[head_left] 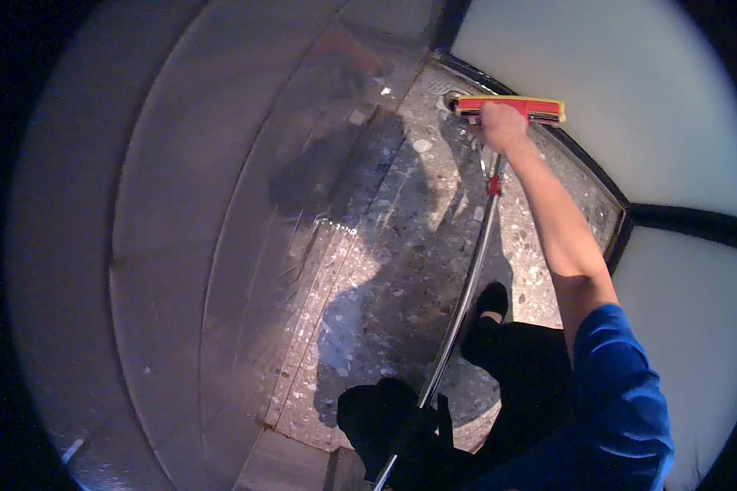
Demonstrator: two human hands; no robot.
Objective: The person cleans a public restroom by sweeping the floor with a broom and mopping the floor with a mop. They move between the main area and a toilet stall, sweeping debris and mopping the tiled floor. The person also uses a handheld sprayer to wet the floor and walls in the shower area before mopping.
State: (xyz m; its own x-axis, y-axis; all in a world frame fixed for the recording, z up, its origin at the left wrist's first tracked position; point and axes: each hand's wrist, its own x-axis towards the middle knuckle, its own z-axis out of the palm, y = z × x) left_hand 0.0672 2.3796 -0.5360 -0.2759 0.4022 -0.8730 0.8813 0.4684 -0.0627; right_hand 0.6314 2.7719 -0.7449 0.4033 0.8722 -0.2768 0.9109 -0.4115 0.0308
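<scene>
A sponge mop with a long silvery pole [472,282] runs from the lower edge up to its red head [544,108] with a yellow strip. My right hand [504,127] is closed at the middle of that head, my bare arm stretched out from a blue sleeve. Just below the hand, a red fitting [493,186] joins metal rods to the pole. The head is raised crosswise, near the dark bottom frame of a frosted panel. My left hand is out of sight; the pole's lower end leaves the picture at the bottom.
Speckled stone floor [418,270] spreads underneath, with shadows across it. Grey wall panels [172,204] curve along the left. Frosted panels [598,90] in dark frames stand at the right. A floor drain [439,86] lies in the far corner. My dark shoe [492,299] is beside the pole.
</scene>
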